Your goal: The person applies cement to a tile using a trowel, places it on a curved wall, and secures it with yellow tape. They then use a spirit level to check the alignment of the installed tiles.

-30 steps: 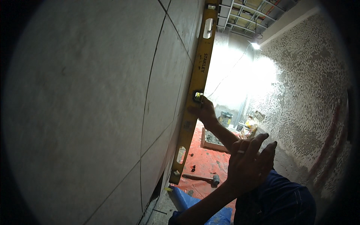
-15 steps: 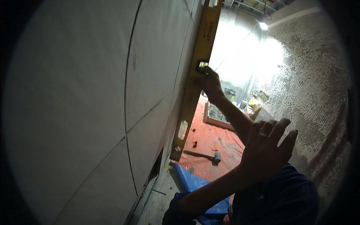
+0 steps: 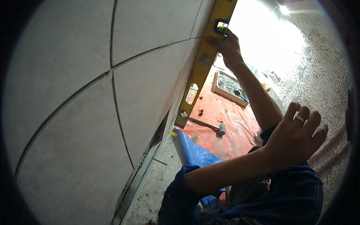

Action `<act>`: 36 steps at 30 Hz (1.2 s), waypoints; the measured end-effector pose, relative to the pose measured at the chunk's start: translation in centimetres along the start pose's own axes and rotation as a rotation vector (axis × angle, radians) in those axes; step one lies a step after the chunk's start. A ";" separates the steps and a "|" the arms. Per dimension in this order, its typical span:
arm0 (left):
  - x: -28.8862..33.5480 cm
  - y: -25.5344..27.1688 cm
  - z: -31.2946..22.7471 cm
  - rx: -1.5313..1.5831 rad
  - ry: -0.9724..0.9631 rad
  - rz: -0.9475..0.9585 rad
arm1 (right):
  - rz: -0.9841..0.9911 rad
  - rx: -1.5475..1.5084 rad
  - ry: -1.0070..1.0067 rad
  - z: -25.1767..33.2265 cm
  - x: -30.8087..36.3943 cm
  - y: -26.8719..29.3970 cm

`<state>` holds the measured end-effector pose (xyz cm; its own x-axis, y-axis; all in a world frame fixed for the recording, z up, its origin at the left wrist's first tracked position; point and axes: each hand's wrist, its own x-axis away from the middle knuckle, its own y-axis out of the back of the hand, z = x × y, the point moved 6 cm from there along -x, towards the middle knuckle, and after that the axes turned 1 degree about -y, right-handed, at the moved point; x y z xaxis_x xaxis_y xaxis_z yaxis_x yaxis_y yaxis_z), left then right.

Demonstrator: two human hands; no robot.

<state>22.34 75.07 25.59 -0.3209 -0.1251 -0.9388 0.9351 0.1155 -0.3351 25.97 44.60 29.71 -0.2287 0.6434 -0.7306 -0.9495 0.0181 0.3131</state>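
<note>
A long yellow spirit level [image 3: 205, 56] stands tilted in the picture along the edge of the pale tiled wall [image 3: 150, 78]. My right hand [image 3: 229, 47] grips its side just below a vial window; some of the fingers are hidden behind or in shadow against it. My left forearm crosses in front of my body to the right. At its end my left hand [image 3: 294, 137], with a ring on one finger, is raised in the air, back toward me. Its fingers are bent and apart, with nothing visible in them; the palm is hidden.
A mallet [image 3: 221, 129] lies on the red sheet [image 3: 240, 138] covering the floor. Beyond it sits a shallow box of grey mix [image 3: 229, 85] with a blue-handled tool. Blue sheeting [image 3: 198, 150] lies near the wall's foot, where a nail [image 3: 159, 161] sticks out. A textured wall [image 3: 322, 56] rises right.
My view has tilted down, so the level and right hand appear higher and more of the lower wall shows. My left hand has shifted right, its fingers more bent. The right hand stays on the level.
</note>
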 end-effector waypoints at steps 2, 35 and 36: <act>0.0 -0.2 -0.2 0.006 -0.007 -0.011 | 0.006 -0.011 -0.007 0.3 0.2 0.0; 1.7 2.7 0.0 -0.023 -0.021 -0.043 | 0.058 -0.001 0.054 -0.9 -1.7 0.3; 1.8 2.7 0.0 -0.029 -0.018 -0.041 | 0.046 -0.007 0.045 -1.0 -1.7 0.3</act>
<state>24.28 75.19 22.98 -0.3555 -0.1478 -0.9229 0.9165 0.1388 -0.3752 25.84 42.79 30.43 -0.2812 0.6086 -0.7420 -0.9393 -0.0163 0.3427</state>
